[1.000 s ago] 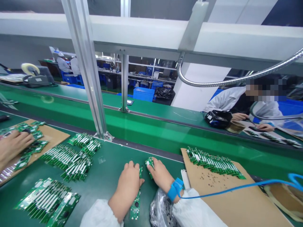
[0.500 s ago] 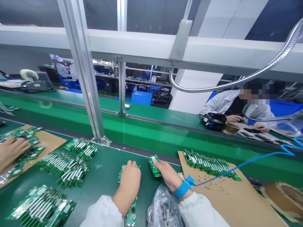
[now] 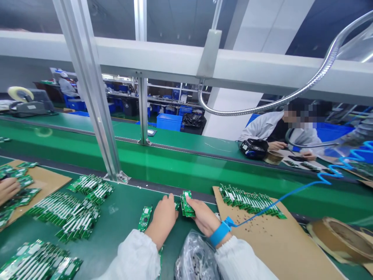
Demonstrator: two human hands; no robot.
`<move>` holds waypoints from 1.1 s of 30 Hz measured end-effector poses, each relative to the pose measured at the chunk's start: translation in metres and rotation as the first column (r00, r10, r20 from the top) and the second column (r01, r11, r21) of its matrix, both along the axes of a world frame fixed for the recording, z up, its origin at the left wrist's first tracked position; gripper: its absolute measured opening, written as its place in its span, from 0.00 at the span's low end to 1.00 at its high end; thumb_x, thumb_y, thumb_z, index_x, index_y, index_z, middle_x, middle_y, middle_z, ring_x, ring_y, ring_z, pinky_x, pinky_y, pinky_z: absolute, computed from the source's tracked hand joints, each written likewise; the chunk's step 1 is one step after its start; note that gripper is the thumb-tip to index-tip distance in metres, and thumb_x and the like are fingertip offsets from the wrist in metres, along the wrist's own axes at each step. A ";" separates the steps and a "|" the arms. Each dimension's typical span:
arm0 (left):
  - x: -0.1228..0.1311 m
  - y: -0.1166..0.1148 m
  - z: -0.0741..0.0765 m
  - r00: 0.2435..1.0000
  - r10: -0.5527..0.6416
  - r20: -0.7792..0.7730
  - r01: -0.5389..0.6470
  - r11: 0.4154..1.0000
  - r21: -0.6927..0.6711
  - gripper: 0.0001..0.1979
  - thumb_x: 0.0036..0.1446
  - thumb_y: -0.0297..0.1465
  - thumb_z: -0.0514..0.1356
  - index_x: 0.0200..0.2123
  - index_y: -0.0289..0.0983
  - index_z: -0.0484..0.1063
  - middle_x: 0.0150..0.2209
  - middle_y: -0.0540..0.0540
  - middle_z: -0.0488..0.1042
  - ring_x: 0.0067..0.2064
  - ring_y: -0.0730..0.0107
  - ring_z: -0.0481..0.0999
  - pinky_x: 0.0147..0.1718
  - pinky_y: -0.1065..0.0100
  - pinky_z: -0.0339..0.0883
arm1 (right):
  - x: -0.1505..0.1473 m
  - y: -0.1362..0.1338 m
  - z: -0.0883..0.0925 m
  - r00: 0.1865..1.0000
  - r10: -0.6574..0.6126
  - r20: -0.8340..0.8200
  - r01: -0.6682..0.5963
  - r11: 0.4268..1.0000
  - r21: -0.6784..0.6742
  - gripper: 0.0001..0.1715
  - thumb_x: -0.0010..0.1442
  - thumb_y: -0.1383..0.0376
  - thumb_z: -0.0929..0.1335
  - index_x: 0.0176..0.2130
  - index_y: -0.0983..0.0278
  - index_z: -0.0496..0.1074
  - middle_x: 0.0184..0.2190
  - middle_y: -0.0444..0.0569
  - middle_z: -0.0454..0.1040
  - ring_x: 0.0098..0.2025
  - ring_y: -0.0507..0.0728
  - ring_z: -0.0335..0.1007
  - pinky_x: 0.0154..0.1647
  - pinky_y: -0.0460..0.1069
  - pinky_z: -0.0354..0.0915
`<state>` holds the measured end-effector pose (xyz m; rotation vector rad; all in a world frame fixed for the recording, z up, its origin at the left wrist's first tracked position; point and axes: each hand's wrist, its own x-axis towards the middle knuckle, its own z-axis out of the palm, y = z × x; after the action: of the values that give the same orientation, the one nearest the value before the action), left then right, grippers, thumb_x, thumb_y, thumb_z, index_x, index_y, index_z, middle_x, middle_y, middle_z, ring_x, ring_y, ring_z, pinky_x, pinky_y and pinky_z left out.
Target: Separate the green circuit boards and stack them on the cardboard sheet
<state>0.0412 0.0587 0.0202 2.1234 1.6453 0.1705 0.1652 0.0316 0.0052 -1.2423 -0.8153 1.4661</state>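
Note:
My right hand (image 3: 205,217) grips a small stack of green circuit boards (image 3: 186,204), thumb on top, and wears a blue wrist strap (image 3: 220,232). Close to that stack, my left hand (image 3: 163,217) is closed with curled fingers; a bit of a green circuit board (image 3: 176,206) shows at its fingertips, the rest hidden by the hand. Left of it, a single circuit board (image 3: 145,218) lies on the green table. Another board is mostly covered by my left sleeve. Below my right wrist sits a clear plastic bag (image 3: 196,258) of small parts.
Rows of boards (image 3: 55,208) stand leaning at left, beside another person's hand (image 3: 8,190) over cardboard. On the right, cardboard (image 3: 247,241) carries a board row (image 3: 250,200) and a tape roll (image 3: 339,239). The strap's blue cord (image 3: 279,202) runs rightward. A metal post (image 3: 93,97) rises ahead.
My left hand has moved right, toward the stack in my right hand, uncovering more of the single board on the table. The view has shifted slightly to the right.

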 end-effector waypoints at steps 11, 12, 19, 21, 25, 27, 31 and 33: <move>-0.008 0.012 -0.016 0.560 0.454 0.693 -0.010 0.840 -0.543 0.10 0.55 0.25 0.57 0.42 0.33 0.64 0.31 0.50 0.69 0.33 0.75 0.73 0.34 0.70 0.70 | -0.001 0.009 0.000 0.980 -0.005 0.199 -0.018 0.993 0.114 0.35 0.42 0.40 0.69 0.32 0.68 0.72 0.27 0.49 0.75 0.32 0.57 0.69 0.36 0.50 0.63; -0.009 0.011 -0.017 0.507 0.483 0.714 0.003 0.827 -0.562 0.09 0.56 0.25 0.57 0.41 0.33 0.63 0.30 0.51 0.68 0.32 0.76 0.72 0.33 0.71 0.70 | -0.001 0.009 0.001 0.972 -0.003 0.233 -0.027 0.992 0.126 0.34 0.43 0.40 0.69 0.34 0.68 0.72 0.28 0.49 0.75 0.33 0.58 0.69 0.36 0.50 0.63; -0.008 0.010 -0.019 0.309 0.557 0.771 0.001 0.811 -0.586 0.05 0.55 0.23 0.55 0.36 0.34 0.62 0.23 0.53 0.67 0.25 0.77 0.70 0.29 0.72 0.69 | 0.002 0.009 0.000 0.890 0.029 0.455 -0.118 0.978 0.169 0.30 0.49 0.46 0.67 0.38 0.68 0.72 0.36 0.53 0.76 0.40 0.62 0.70 0.41 0.53 0.63; -0.008 0.010 -0.020 0.274 0.540 0.796 0.002 0.827 -0.562 0.06 0.53 0.23 0.56 0.35 0.35 0.62 0.24 0.53 0.68 0.26 0.77 0.70 0.30 0.71 0.69 | 0.001 0.008 -0.001 0.863 0.030 0.504 -0.140 0.973 0.183 0.30 0.50 0.46 0.66 0.40 0.68 0.71 0.38 0.54 0.75 0.42 0.62 0.70 0.43 0.53 0.63; -0.007 0.008 -0.023 0.247 0.502 0.829 0.018 0.853 -0.522 0.06 0.51 0.25 0.55 0.34 0.36 0.61 0.26 0.52 0.69 0.28 0.76 0.71 0.30 0.72 0.69 | -0.004 0.007 -0.004 0.809 0.026 0.587 -0.185 0.960 0.212 0.29 0.55 0.48 0.63 0.46 0.66 0.68 0.44 0.55 0.73 0.46 0.61 0.68 0.49 0.53 0.60; -0.006 0.007 -0.025 0.258 0.482 0.837 0.021 0.863 -0.504 0.05 0.52 0.26 0.54 0.34 0.37 0.60 0.27 0.51 0.70 0.28 0.76 0.71 0.29 0.74 0.68 | -0.006 0.005 -0.005 0.785 0.033 0.619 -0.215 0.951 0.222 0.29 0.57 0.50 0.61 0.50 0.66 0.65 0.48 0.55 0.71 0.50 0.61 0.66 0.51 0.53 0.59; -0.002 0.006 -0.024 0.361 0.426 0.830 -0.001 0.890 -0.456 0.05 0.55 0.25 0.49 0.36 0.37 0.61 0.33 0.47 0.74 0.31 0.76 0.73 0.31 0.74 0.68 | -0.010 0.003 -0.005 0.737 0.051 0.674 -0.278 0.932 0.234 0.28 0.60 0.56 0.59 0.56 0.68 0.59 0.56 0.57 0.64 0.57 0.59 0.59 0.57 0.53 0.54; -0.003 0.008 -0.020 0.468 0.376 0.799 -0.017 0.908 -0.418 0.10 0.57 0.24 0.47 0.39 0.36 0.65 0.36 0.44 0.75 0.35 0.72 0.75 0.34 0.71 0.69 | -0.010 0.002 -0.004 0.709 0.070 0.702 -0.315 0.922 0.226 0.26 0.61 0.59 0.58 0.55 0.68 0.59 0.55 0.56 0.64 0.57 0.57 0.59 0.57 0.51 0.54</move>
<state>0.0379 0.0662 0.0005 1.1596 1.1250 0.8230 0.1548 0.0340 0.0016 -1.4737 -1.6726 0.9309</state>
